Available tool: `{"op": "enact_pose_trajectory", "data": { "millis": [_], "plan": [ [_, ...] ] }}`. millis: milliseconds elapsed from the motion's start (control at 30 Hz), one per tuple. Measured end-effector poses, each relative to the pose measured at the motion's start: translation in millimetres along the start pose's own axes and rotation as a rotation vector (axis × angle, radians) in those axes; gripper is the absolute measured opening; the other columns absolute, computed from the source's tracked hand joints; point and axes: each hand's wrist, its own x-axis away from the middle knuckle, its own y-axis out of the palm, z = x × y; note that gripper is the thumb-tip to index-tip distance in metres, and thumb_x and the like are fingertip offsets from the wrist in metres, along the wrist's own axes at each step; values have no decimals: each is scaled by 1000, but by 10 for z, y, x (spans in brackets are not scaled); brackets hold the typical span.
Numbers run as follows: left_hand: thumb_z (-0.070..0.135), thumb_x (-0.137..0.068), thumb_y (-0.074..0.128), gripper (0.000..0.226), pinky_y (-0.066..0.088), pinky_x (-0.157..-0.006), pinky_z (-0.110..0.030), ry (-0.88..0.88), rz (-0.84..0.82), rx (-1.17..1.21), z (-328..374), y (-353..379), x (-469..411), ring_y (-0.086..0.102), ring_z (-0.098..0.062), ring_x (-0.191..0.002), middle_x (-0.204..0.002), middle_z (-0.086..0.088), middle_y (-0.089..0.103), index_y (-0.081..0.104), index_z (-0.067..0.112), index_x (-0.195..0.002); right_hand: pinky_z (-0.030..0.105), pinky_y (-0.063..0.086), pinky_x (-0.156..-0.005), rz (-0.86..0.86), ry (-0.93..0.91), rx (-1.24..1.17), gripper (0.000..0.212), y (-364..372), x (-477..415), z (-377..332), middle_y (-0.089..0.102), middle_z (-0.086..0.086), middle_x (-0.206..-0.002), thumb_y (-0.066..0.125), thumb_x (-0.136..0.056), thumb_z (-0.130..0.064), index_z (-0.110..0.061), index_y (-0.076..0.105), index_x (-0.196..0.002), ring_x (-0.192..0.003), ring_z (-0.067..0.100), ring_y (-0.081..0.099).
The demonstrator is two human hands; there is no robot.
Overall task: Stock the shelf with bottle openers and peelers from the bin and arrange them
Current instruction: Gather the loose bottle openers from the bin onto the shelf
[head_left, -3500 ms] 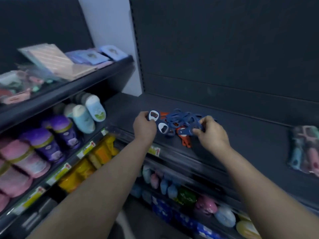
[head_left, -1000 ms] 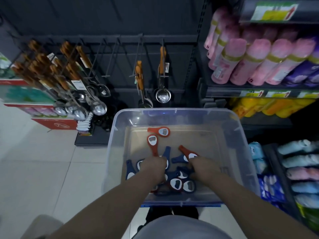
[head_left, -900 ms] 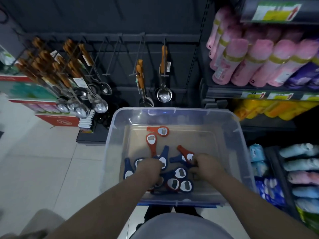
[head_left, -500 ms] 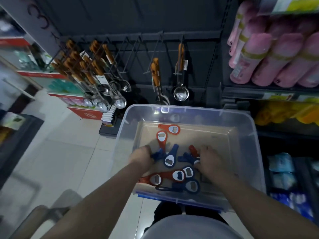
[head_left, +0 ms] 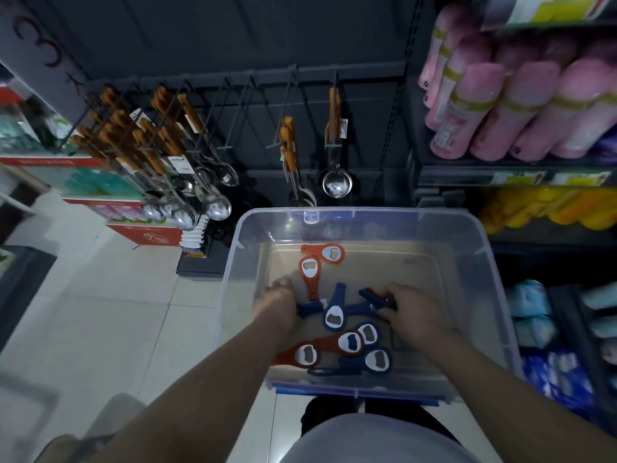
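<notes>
Looking down into a clear bin [head_left: 467, 235] that sits on a pale tiled floor [head_left: 117, 295], with dark shop racks beyond it. Both hands are inside the bin. The left hand [head_left: 278, 307] is curled round a blue opener [head_left: 310, 309], whose handle pokes out to its right. The right hand [head_left: 414, 312] pinches a bunch [head_left: 374, 297] of blue and red openers at its fingertips. Loose openers [head_left: 335, 312] lie on the bin's bottom: two orange ones far, one blue between the hands, and several red and blue near (metal heads facing up). Spoons [head_left: 217, 205] hang far left. Pink bottles [head_left: 521, 111] fill a shelf far right.
</notes>
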Motion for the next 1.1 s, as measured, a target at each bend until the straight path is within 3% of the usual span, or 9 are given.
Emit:
{"op": "enact_pose_trajectory", "data": {
  "millis": [100,233,367,433,533,667,800,1000,1100],
  "plan": [
    [33,-87,61,45,47,-94,-36,76,-45,-62,-7,-75,-55,50,-26,-116,-125,-10,52,51,15,-127,26,38,-69,12,13,-63,16,31,58,-111,65,2,-102,65,-87,-20,-19,61,-101,-89,18,58],
    [29,-87,62,26,51,-83,-31,164,3,230,47,-209,-145,62,-23,-99,-107,-7,67,62,15,-109,32,47,-66,69,54,-182,4,-36,142,-258,64,2,-88,56,-91,-16,-20,56,-89,-77,17,58],
    [24,-87,58,18,50,-71,-31,286,108,502,335,-455,-131,63,-21,-81,-88,-6,68,61,14,-102,24,36,-57,229,129,-302,10,-240,260,-320,62,2,-86,51,-94,-11,-19,54,-99,-81,20,60],
    [23,-88,57,17,47,-70,-30,328,98,587,578,-608,-70,62,-25,-83,-86,-6,66,59,12,-101,28,37,-63,345,151,-323,15,-401,355,-291,64,8,-90,51,-95,-11,-14,56,-109,-84,25,60],
    [27,-91,57,16,48,-75,-34,459,89,620,1012,-782,70,61,-26,-88,-92,-6,66,57,12,-97,35,41,-62,485,224,-289,9,-670,573,-128,61,8,-80,49,-95,-17,-18,51,-104,-73,26,55],
    [18,-93,55,18,33,-60,-31,684,73,601,1735,-890,369,52,-23,-75,-81,-10,56,47,7,-82,39,42,-65,681,355,-240,19,-1037,972,324,62,14,-85,50,-92,-19,-12,50,-109,-82,36,59],
    [15,-94,53,13,38,-68,-32,808,55,555,2654,-862,794,55,-27,-88,-91,-10,57,52,3,-97,40,40,-68,818,555,-221,16,-1408,1633,962,65,19,-96,49,-92,-19,-15,48,-108,-91,39,60],
    [26,-93,60,34,35,-66,-28,1023,72,461,4152,-694,1844,56,-23,-90,-109,-9,61,54,6,-120,37,38,-62,988,825,-137,20,-1852,3043,2128,65,17,-97,46,-95,-24,-13,46,-111,-85,38,60],
    [23,-93,57,30,44,-63,-31,1118,9,430,4829,-520,2404,59,-25,-85,-109,-11,62,53,4,-116,37,35,-65,1045,953,-56,25,-1984,3681,2623,64,18,-103,45,-97,-26,-13,45,-118,-94,39,60]
  ]
}}
